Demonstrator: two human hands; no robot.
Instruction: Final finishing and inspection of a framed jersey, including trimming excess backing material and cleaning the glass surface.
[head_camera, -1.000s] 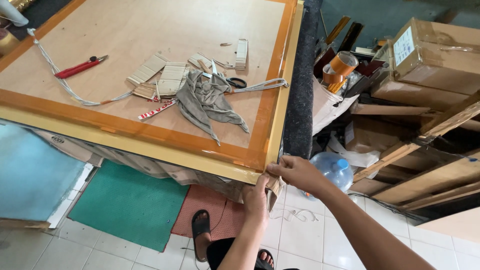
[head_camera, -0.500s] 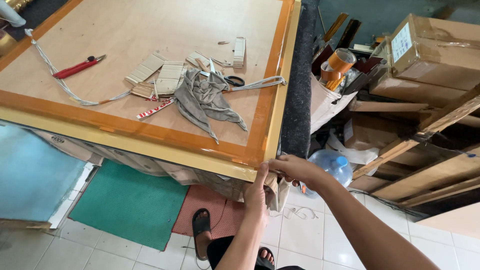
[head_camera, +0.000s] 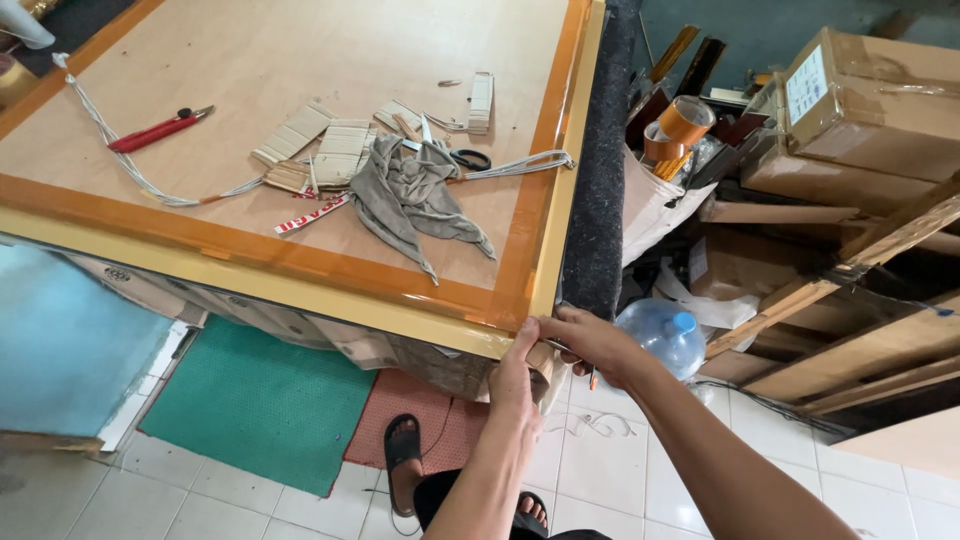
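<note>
A large board with a glossy yellow and orange frame lies flat in front of me. Both hands are at its near right corner. My left hand reaches up from below and grips the corner's edge with thumb and fingers. My right hand is closed just right of the corner, against the frame's side, around a thin small tool whose reddish tip shows under the fingers. The two hands touch each other at the corner.
On the board lie a grey rag, scissors, card strips, a red cutter and a white cord. Right of it are a dark felt roll, a water bottle, cardboard boxes, tape rolls and wooden slats. Green mat on the floor.
Both hands stay at the corner. The left hand has slid slightly higher onto the frame's edge and the right hand has closed in nearer to the corner.
</note>
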